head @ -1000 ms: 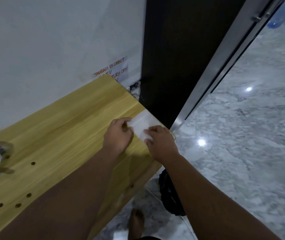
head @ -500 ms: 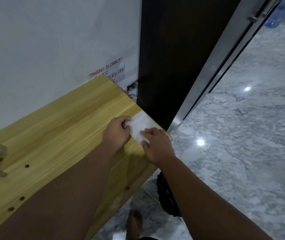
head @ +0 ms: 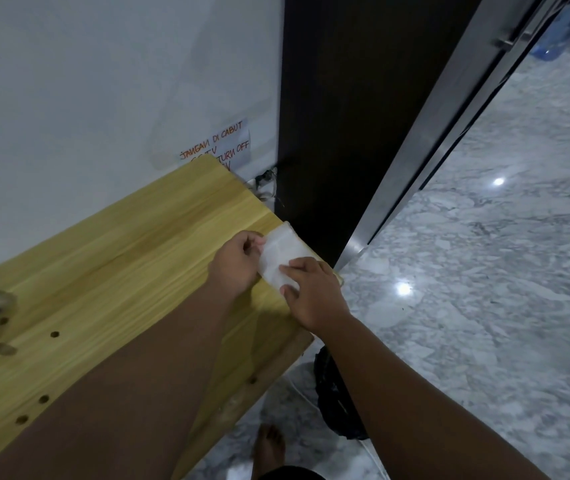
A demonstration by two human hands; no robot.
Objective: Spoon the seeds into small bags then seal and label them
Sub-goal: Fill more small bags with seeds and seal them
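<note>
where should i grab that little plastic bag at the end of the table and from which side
The small bag lies flat at the end of the table, so a pinch on a thin edge probably works better than a grip on its face. The long left edge, approached from the left, looks best. The left hand pinches there now, while the right hand covers the near end.

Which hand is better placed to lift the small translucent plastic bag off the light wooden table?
Probably left: left hand pinches the bag by its edge; right hand only presses on top.
</note>
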